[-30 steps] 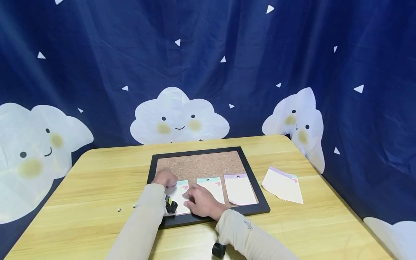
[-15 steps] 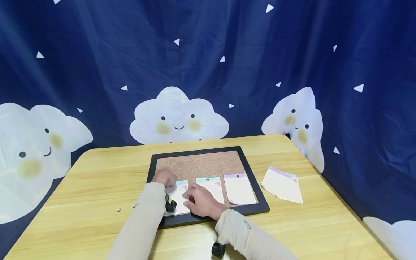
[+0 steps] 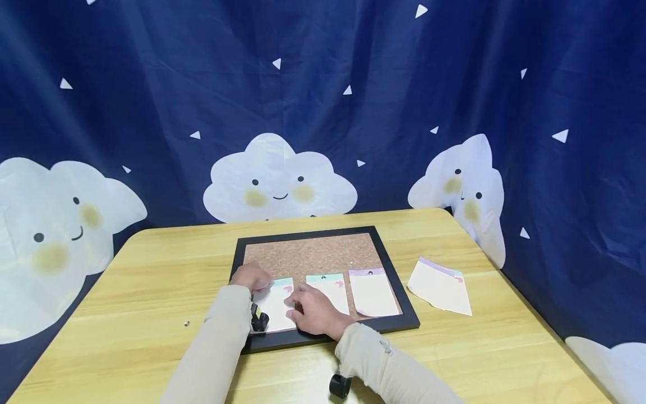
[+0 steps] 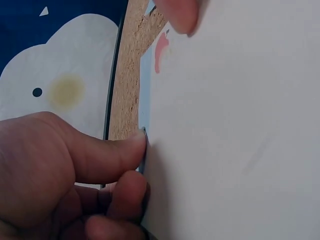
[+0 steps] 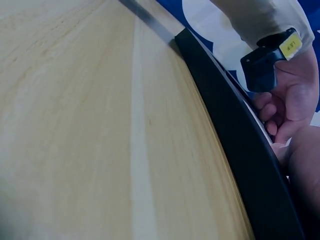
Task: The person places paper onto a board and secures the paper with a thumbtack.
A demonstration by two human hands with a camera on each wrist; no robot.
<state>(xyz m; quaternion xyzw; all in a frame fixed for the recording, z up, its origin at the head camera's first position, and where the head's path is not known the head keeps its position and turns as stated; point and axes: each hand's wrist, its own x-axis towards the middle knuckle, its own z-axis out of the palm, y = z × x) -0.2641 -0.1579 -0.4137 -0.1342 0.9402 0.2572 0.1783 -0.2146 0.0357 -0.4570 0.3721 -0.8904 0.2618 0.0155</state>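
The left hand (image 3: 250,276) is at the top left of the left paper sheet (image 3: 276,307); its thumb and curled forefinger pinch the sheet's blue top edge in the left wrist view, where a small dark spot shows at the thumb tip (image 4: 140,136). Whether a pin is between them I cannot tell. Bent and relaxed, the right hand (image 3: 318,314) rests over the sheet's right side and the middle sheet (image 3: 335,292). One of its fingertips (image 4: 182,17) touches the left sheet. The sheets lie on a cork board (image 3: 308,255) with a black frame (image 3: 386,324).
A third sheet (image 3: 373,294) with a purple top lies at the board's right; it and the middle sheet each have a small tack at the top. More loose paper (image 3: 441,287) lies right of the frame. A small silver tack (image 3: 187,323) is on the table (image 3: 126,292) at left.
The left hand and sleeve have shifted slightly left, and the second small silver piece beside the sleeve is out of sight. The right hand has stayed in place.
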